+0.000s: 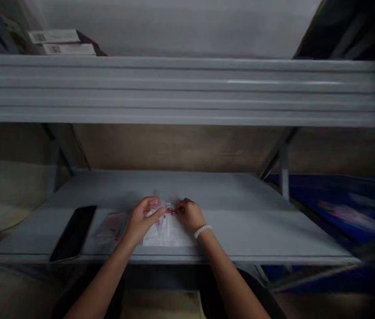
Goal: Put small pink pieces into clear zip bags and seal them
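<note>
My left hand (143, 220) pinches a small clear plastic bag (156, 204) with pink marks between thumb and fingers. Facing it, my right hand (190, 215), with a white beaded bracelet at the wrist, has its fingers closed at one end of a small pink and shiny item (170, 210). That item is too small and blurred to name, and it lies at the mouth or edge of the bag; I cannot tell whether it is inside. Beneath both hands a white sheet (170, 237) rests on the grey shelf (237, 221).
Left of my hands lie clear bags with red contents (111, 227) and a black phone or tablet (74, 232) at the front edge. A ridged grey beam (180, 91) crosses above. Flat boxes (69, 48) sit on the upper shelf. Blue material (320, 190) is at right.
</note>
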A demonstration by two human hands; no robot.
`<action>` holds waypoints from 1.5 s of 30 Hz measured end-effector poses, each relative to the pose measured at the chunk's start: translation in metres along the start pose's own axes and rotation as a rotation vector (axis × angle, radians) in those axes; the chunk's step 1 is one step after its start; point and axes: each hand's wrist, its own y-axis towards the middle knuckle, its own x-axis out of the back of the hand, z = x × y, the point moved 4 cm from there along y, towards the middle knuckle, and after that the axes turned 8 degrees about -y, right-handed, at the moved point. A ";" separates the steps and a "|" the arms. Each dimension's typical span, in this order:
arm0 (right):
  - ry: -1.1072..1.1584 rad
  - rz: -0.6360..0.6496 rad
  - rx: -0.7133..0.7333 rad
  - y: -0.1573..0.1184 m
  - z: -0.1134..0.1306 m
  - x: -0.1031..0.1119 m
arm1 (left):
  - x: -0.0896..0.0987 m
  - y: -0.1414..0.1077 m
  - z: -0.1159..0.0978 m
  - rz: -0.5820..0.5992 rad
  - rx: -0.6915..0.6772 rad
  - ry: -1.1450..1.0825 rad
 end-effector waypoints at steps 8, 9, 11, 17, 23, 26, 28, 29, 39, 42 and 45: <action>0.488 -0.179 -0.002 -0.005 0.014 0.028 | -0.005 -0.001 -0.001 0.031 -0.060 0.045; 0.575 -0.180 0.040 -0.005 0.020 0.034 | -0.007 -0.002 -0.001 0.052 -0.077 0.069; 0.682 -0.150 0.141 -0.007 0.032 0.042 | -0.011 -0.003 -0.001 0.087 -0.108 0.112; 0.772 -0.012 0.301 -0.010 0.042 0.046 | -0.017 -0.003 0.000 0.130 -0.138 0.160; 0.365 -0.123 0.093 -0.003 0.009 0.025 | -0.015 -0.004 -0.004 0.089 -0.124 0.161; 0.082 -0.039 0.078 -0.001 0.002 0.007 | -0.014 -0.005 -0.006 0.085 -0.113 0.150; -0.008 -0.004 0.058 0.000 0.000 -0.001 | -0.014 -0.005 -0.006 0.086 -0.119 0.151; -0.030 0.005 0.049 0.000 0.000 -0.004 | -0.013 -0.005 -0.006 0.086 -0.125 0.156; 0.343 -0.212 0.029 0.001 0.009 0.019 | -0.012 -0.005 -0.003 0.086 -0.131 0.207; 0.641 -0.196 0.137 -0.003 0.026 0.040 | -0.015 -0.006 -0.003 0.103 -0.140 0.256; 0.710 -0.063 0.268 -0.007 0.043 0.050 | -0.018 -0.007 -0.004 0.112 -0.164 0.279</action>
